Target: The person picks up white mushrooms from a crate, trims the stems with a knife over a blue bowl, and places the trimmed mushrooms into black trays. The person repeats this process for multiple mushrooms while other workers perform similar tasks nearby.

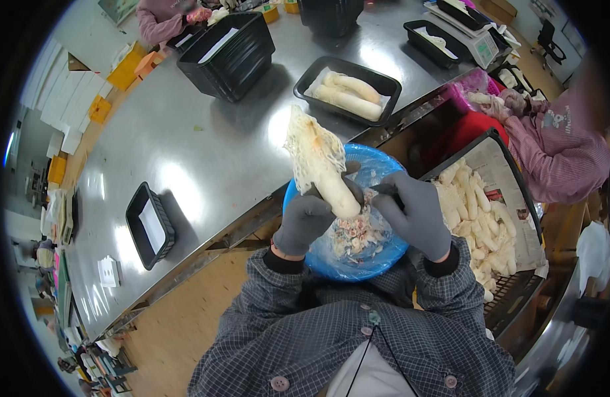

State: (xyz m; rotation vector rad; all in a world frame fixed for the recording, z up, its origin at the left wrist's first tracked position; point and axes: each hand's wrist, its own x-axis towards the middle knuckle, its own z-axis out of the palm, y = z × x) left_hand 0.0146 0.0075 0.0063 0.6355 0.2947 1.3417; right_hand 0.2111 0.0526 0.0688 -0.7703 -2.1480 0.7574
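A pale bamboo mushroom (329, 173) with a lacy net skirt, browned near its top, lies across my gloved left hand (307, 221), which grips its thick white stem. Just right of the stem is my right hand (415, 211), also in a grey glove, with bent fingers; whether anything is pinched in them is hidden. Below both hands sits a blue basin (399, 255) lined with clear plastic. Trimmed scraps (357, 235) in white and reddish brown lie in it. A black tray (310, 94) on the steel table holds a few cleaned mushrooms (347, 97).
A crate (516, 293) lined with newspaper, full of bamboo mushrooms (476, 213), stands at my right. The steel table (151, 134) bears stacked black trays (230, 59), a paper-lined tray (151, 226) and a scale (483, 47). Co-workers sit at right (558, 144) and far left (158, 22).
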